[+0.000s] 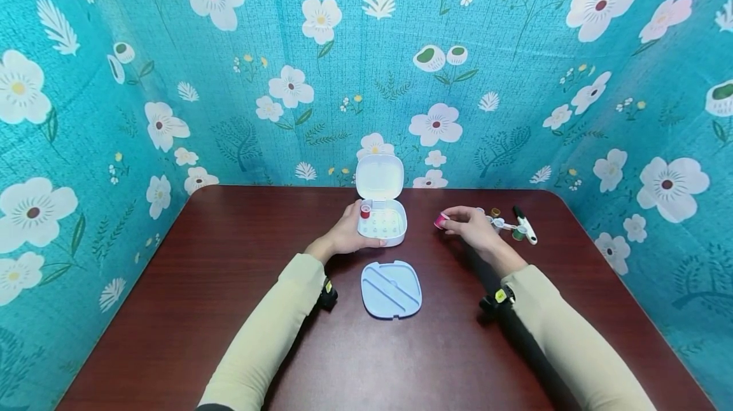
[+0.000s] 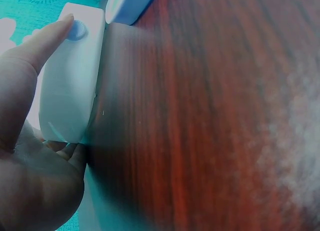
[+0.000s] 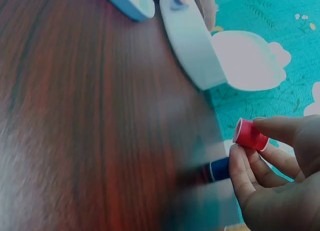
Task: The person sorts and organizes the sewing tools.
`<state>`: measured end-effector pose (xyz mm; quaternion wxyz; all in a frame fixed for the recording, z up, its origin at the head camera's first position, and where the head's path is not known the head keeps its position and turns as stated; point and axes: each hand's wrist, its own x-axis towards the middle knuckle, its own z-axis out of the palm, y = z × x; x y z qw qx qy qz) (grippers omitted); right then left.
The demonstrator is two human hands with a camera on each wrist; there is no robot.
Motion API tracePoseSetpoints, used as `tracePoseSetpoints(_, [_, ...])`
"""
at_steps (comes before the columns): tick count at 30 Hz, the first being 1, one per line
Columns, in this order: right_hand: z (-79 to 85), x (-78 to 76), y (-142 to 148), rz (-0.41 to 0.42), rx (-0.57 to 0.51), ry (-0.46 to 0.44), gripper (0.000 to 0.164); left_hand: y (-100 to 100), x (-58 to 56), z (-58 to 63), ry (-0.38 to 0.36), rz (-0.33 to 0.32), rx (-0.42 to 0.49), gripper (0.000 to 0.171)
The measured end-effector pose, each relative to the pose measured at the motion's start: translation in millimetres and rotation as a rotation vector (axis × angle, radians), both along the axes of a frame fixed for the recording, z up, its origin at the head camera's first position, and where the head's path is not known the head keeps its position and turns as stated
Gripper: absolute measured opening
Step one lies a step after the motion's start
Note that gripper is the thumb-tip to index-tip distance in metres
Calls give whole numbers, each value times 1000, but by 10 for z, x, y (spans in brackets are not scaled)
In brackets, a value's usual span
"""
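Note:
An open white sewing box (image 1: pixel 396 239) stands on the table with its lid (image 1: pixel 380 175) raised at the back. My left hand (image 1: pixel 346 233) grips its left side, the thumb against the round button on the front, as the left wrist view shows. Inside, one red thread spool (image 1: pixel 365 212) stands in the back left corner among rows of small pegs. To the right of the box my right hand (image 1: pixel 472 228) pinches a pinkish-red thread spool (image 3: pixel 250 135) between thumb and fingers, tilted. A dark blue spool (image 3: pixel 220 169) shows beside those fingertips in the right wrist view.
A pale blue tray (image 1: pixel 391 290) with slanted ridges lies in front of the box. Beyond my right hand are several spools, among them a green one (image 1: pixel 519 233) and a brown one (image 1: pixel 495 212). A white tool with a black end (image 1: pixel 525 225) lies beside them.

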<state>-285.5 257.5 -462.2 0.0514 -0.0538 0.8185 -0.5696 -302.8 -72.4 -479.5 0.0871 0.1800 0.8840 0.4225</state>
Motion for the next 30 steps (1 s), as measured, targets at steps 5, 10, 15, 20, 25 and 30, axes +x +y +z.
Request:
tracePoseSetpoints(5, [73,-21,-126,4,12,-3,38,-2,15,5,3,-1,-3,124])
tracePoseSetpoints(10, [126,-73,-255,10,16,5,34,-4,20,0,6,-3,-1,124])
tracePoseSetpoints(15, [169,-123,-384,17,3,16,32,-3,16,-1,7,-2,0,124])
tracePoseSetpoints(20, [185,-165,-506,44,-34,37,32,2,21,1,0,2,4,127])
tracePoseSetpoints(25, [187,-207,-602,74,-46,62,28,5,30,3,-1,1,11,128])
tracePoseSetpoints(30, [226,-233,-690,84,-59,77,28,6,18,1,10,-3,12,126])
